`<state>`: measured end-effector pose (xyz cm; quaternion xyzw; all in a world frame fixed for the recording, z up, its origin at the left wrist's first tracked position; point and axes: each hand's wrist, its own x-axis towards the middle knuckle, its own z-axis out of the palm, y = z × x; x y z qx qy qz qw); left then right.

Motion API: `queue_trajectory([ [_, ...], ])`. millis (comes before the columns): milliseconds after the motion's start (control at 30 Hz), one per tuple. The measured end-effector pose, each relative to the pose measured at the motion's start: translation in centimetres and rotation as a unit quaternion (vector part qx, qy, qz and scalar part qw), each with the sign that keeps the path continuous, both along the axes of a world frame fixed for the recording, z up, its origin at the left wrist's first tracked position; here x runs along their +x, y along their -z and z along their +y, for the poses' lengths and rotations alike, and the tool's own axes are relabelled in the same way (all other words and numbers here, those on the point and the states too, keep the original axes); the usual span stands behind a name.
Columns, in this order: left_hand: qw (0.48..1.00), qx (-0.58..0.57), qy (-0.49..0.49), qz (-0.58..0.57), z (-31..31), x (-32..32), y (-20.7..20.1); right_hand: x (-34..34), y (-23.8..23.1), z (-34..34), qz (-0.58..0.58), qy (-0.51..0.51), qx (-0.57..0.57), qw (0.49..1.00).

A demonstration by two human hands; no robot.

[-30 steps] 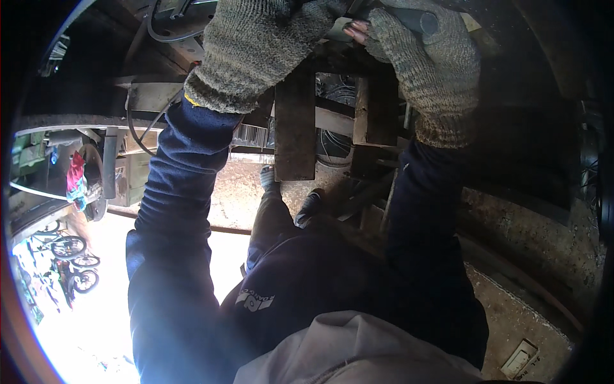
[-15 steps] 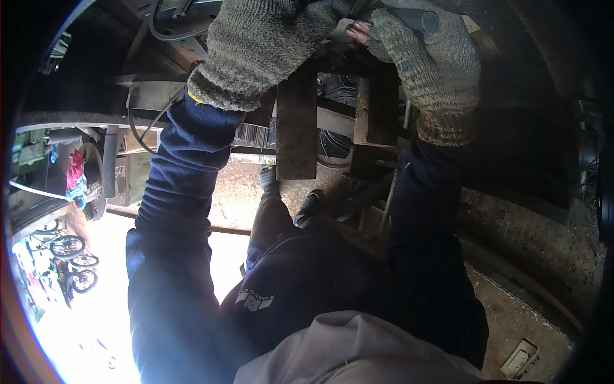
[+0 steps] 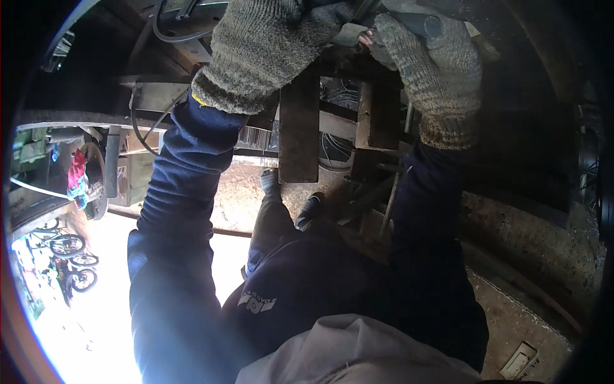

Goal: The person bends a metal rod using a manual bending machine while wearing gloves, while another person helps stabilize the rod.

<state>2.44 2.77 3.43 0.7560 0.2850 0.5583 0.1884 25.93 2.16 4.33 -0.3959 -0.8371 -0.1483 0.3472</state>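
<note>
My left hand (image 3: 272, 54), in a grey knitted glove, reaches up to the top of the view with its fingers bent together toward the right. What they grip is hidden behind the glove. Opposite it, my right hand (image 3: 435, 73) wears a matching glove with bare fingertips showing at a worn end. Its fingers are curled at a flat grey metal piece (image 3: 412, 24), which runs between glove and upper edge. A pale flat edge (image 3: 347, 34) shows between both hands. Dark shadow hides the contact points.
Below the hands a dark upright block (image 3: 299, 134) and a wooden block (image 3: 377, 118) stick out from a bench frame. Coiled cable (image 3: 336, 153) hangs behind them. A red and blue cloth (image 3: 77, 176) is at left, with bicycles (image 3: 67, 246) beyond.
The view has shifted slightly, moving everything a little lower. My right fingertips show less and sit closer to the glove. Both hands otherwise keep nearly the same place.
</note>
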Motion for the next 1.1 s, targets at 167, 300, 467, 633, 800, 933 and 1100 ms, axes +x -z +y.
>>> queue_trajectory([
  [167, 0.998, 0.002, -0.035, 0.052, -0.3, -0.3, -0.7, -1.5, -1.7, -1.0, 0.067, -0.002, 0.011, 0.998],
  [300, 1.000, 0.001, -0.017, 0.019, -0.1, 0.1, -0.5, -1.5, -1.5, -0.6, 0.105, -0.039, -0.002, 0.994],
  [467, 0.998, 0.023, -0.029, 0.046, -0.1, -0.1, -0.4, -0.3, -0.9, -0.3, -0.116, -0.009, 0.152, 0.981],
  [633, 1.000, -0.003, 0.001, 0.031, -0.2, 0.2, -0.6, -1.1, -1.5, -0.4, -0.119, 0.011, 0.179, 0.977],
  [800, 0.998, 0.043, -0.001, 0.039, 0.4, 0.3, -0.4, -0.5, -0.3, 1.4, -0.119, 0.027, 0.302, 0.946],
  [933, 1.000, 0.007, -0.002, 0.014, 0.1, 0.1, -0.6, -1.8, -2.5, -2.2, 0.078, -0.030, -0.018, 0.996],
  [1100, 0.986, -0.148, -0.057, 0.056, -2.7, -0.4, -3.1, 0.0, -2.0, -1.9, 0.135, -0.065, -0.020, 0.989],
])
